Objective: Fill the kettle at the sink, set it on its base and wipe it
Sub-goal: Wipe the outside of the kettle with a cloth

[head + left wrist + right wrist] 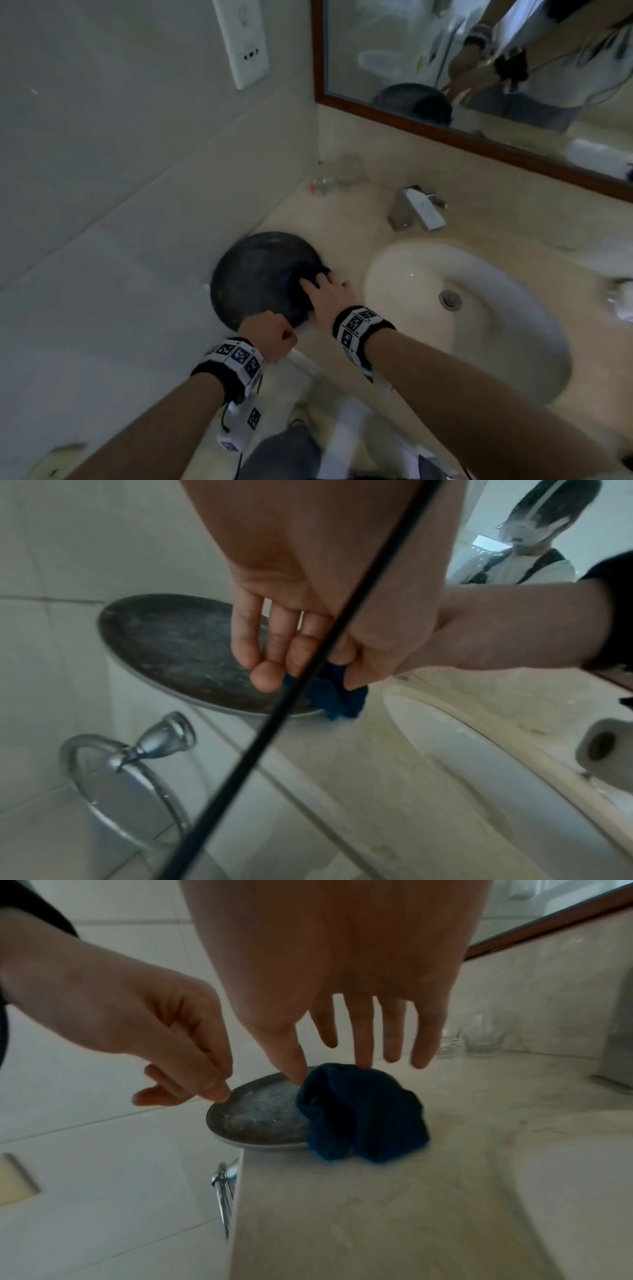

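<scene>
We see dim, flat light in all three views, soft blur throughout, a glare-washed mirror [479, 68], and straight tile lines bowing toward the frame edges.

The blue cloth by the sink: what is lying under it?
The blue cloth lies partly on the edge of the dark round plate and partly on the counter. The right hand touches it from above. Anything directly beneath it is hidden.

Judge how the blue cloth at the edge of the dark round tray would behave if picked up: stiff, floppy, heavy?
The blue cloth lies crumpled in soft folds, so it would probably hang limp and lose its shape. It looks light; the right hand meets it with straight fingertips only. Draped partly over the tray rim onto the counter, it would likely drag rather than roll.
</scene>
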`<state>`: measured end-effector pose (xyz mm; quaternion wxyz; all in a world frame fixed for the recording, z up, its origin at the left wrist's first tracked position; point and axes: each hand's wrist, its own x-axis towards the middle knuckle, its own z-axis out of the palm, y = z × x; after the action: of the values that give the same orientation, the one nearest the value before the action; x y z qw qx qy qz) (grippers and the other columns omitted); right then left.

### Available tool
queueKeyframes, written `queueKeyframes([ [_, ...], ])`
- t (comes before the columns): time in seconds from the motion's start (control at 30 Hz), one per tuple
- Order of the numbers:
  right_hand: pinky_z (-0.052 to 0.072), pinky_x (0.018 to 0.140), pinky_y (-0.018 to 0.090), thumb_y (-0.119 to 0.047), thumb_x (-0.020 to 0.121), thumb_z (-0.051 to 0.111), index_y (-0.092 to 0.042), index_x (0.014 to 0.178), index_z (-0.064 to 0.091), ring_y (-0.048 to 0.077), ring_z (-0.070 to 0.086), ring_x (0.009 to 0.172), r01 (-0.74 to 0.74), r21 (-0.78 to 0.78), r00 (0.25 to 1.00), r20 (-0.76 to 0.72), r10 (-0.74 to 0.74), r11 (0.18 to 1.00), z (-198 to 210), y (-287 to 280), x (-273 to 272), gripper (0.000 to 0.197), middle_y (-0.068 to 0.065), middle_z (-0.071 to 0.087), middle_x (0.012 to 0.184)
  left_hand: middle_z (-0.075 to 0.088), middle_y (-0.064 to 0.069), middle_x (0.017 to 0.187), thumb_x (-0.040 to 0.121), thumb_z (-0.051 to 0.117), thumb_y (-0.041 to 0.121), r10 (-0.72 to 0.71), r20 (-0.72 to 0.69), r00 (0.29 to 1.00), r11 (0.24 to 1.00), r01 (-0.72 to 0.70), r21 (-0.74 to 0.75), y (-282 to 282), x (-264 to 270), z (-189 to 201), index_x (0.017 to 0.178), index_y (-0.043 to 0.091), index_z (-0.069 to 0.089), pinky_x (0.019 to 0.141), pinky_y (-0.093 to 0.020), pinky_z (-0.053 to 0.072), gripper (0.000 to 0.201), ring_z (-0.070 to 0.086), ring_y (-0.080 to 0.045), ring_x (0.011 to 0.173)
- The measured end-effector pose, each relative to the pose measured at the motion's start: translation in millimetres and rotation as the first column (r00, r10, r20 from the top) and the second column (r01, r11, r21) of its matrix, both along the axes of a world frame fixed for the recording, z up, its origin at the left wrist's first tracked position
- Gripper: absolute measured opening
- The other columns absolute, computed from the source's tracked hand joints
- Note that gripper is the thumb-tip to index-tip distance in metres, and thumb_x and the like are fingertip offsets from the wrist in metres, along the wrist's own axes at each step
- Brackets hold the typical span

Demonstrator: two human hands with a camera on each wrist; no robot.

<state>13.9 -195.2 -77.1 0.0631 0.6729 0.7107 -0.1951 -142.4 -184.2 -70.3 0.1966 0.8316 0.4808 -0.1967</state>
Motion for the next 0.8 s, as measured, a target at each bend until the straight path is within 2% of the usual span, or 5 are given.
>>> queueKeyframes([
  [0.13,0.027,0.108,0.064,-0.041,0.090,0.058,-0.029,0.151,0.012,0.044,0.008,0.144,0.096,-0.035,0.995,0.020,-0.096,0.995,-15.9,38.4,-27.9,0.078,0.012,0.009,0.159,0.048,0.000,0.058,0.089,0.045,0.035,-0.001,-0.012,1.000,1.000,0.001,-0.026,26.7,-28.5,-15.5,0.050,0.017,0.039,0.061,-0.030,0.045,0.043,0.052,-0.022,0.060],
  [0.23,0.025,0.109,0.066,-0.042,0.091,0.056,-0.033,0.151,0.008,0.046,0.002,0.145,0.123,-0.086,0.992,0.028,-0.121,0.989,-30.8,56.6,-35.3,0.078,0.012,0.000,0.161,0.061,-0.005,0.068,0.087,0.045,0.036,0.011,-0.002,1.000,0.998,-0.012,-0.063,46.7,-40.7,-24.3,0.057,0.015,0.048,0.067,-0.034,0.052,0.036,0.063,-0.027,0.069],
  [0.43,0.038,0.101,0.060,-0.021,0.088,0.060,-0.026,0.143,0.025,0.042,0.023,0.137,0.127,-0.090,0.990,0.068,-0.121,0.988,-39.7,68.7,-42.2,0.065,0.015,0.027,0.149,0.061,-0.005,0.069,0.086,0.046,0.039,-0.017,0.013,1.000,0.998,0.018,-0.061,67.0,-42.1,-27.4,0.056,0.015,0.048,0.068,-0.034,0.052,0.039,0.063,-0.026,0.071],
  [0.57,0.042,0.101,0.055,-0.016,0.088,0.058,-0.021,0.139,0.033,0.042,0.027,0.134,0.121,-0.041,0.992,0.031,-0.120,0.992,-31.4,67.8,-39.9,0.057,0.017,0.031,0.145,0.069,-0.006,0.080,0.086,0.047,0.039,-0.055,0.008,0.998,0.998,0.055,-0.024,69.0,-34.1,-20.6,0.067,0.017,0.061,0.073,-0.034,0.054,0.032,0.065,-0.026,0.076],
  [0.8,0.045,0.094,0.050,-0.014,0.090,0.054,-0.020,0.136,0.039,0.040,0.032,0.128,0.127,0.103,0.991,0.025,-0.130,0.987,9.2,46.8,-9.8,0.048,0.018,0.037,0.140,0.063,-0.005,0.066,0.088,0.044,0.039,-0.136,0.040,0.990,0.987,0.132,0.088,57.0,6.2,4.4,0.055,0.014,0.049,0.061,-0.032,0.046,0.041,0.054,-0.023,0.058],
])
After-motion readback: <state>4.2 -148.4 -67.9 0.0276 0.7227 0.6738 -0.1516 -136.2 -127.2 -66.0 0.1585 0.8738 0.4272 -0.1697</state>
